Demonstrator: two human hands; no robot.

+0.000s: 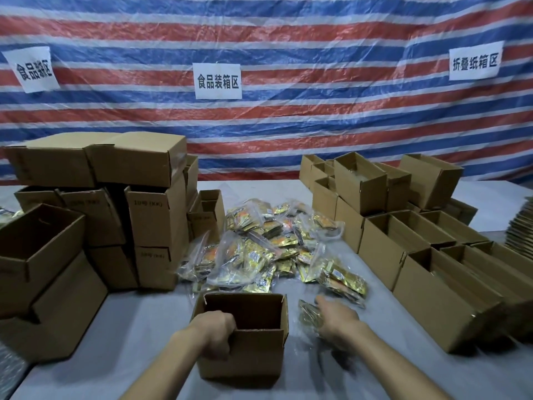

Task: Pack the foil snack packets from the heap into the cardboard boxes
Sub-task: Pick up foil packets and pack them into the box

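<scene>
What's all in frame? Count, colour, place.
front box: one, brown, open, table near edge
foil packets: heap, gold, many in clear bags, table centre
clear bag: one, gold packets inside, right of front box
left boxes: many, brown, stacked
right boxes: many, brown, open, rows
flat cardboard: stack, brown, far right edge
table: one, grey
tarp: one, red-white-blue stripes, behind
signs: three, white, on tarp
left hand: grips front box's near-left corner
right hand: on clear bag, grip blurred

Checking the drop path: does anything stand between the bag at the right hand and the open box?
Nothing visible does. The bag of packets at the right hand lies just right of the open box; the left hand grips the box's left rim.
</scene>
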